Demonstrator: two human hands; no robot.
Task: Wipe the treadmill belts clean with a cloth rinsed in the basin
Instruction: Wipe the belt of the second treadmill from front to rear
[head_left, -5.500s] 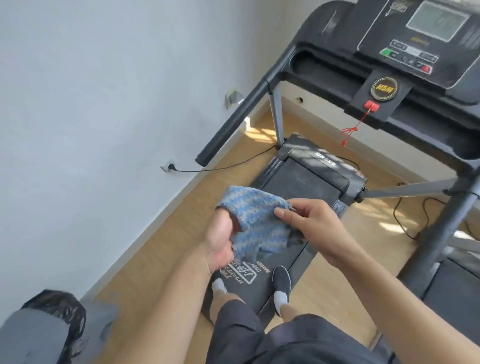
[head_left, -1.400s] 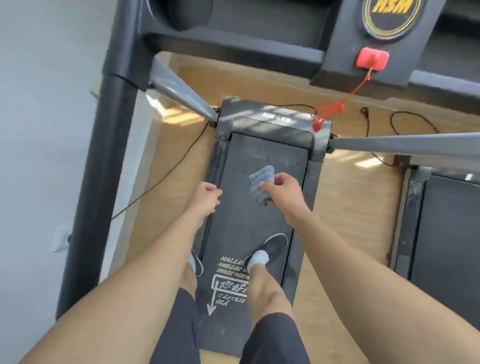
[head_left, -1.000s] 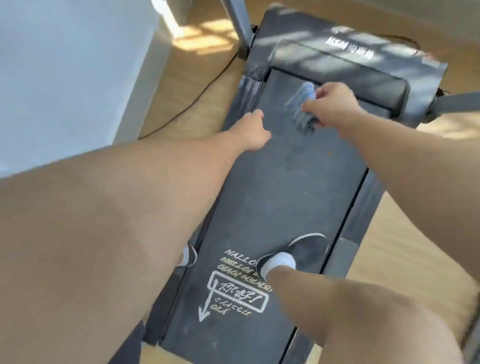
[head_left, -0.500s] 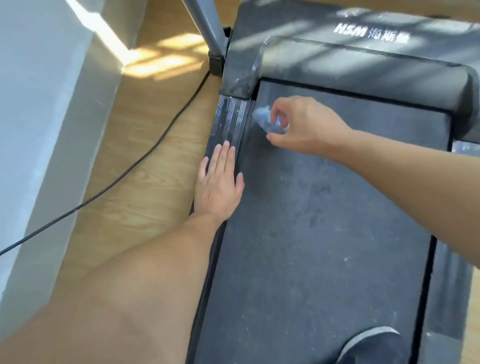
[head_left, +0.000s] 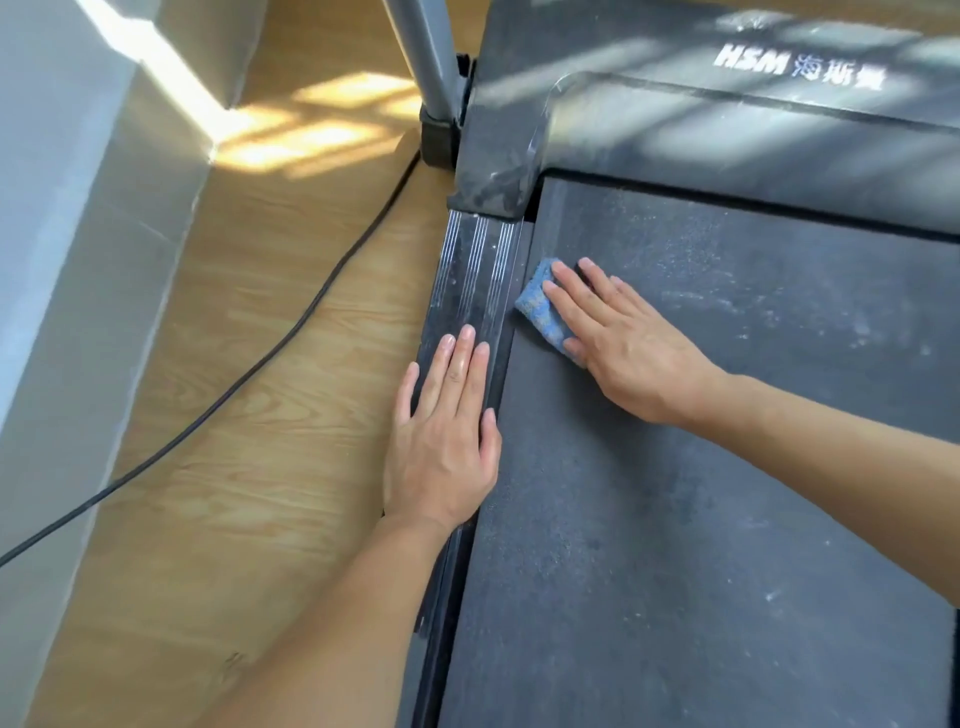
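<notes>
Head view. Your right hand (head_left: 623, 348) lies flat at centre frame, fingers extended and slightly spread, palm pressing the folded blue cloth (head_left: 543, 306) against the treadmill belt (head_left: 701, 493). Half a second ago the same hand held the cloth bunched in a fingertip pinch above the belt; the cloth is now pinned flat under the fingers, touching the belt at its left edge, just below the front motor cover (head_left: 727, 130) at the top of the frame. Only the cloth's left portion shows past the fingertips.

Your left hand (head_left: 447, 441) rests palm down on the ribbed side rail (head_left: 478, 275), left of centre, fingers straight and held close together, gripping nothing. It has kept this bracing position while the view closed in.

Judgement: the change from pinch to flat press indicates the wiping stroke on this belt is starting. Pale dust specks cover the belt on the right of the frame, so most of the surface remains to be cleaned. No basin is visible. A black cable (head_left: 249, 364) crosses the wooden floor (head_left: 260, 493) at left.
</notes>
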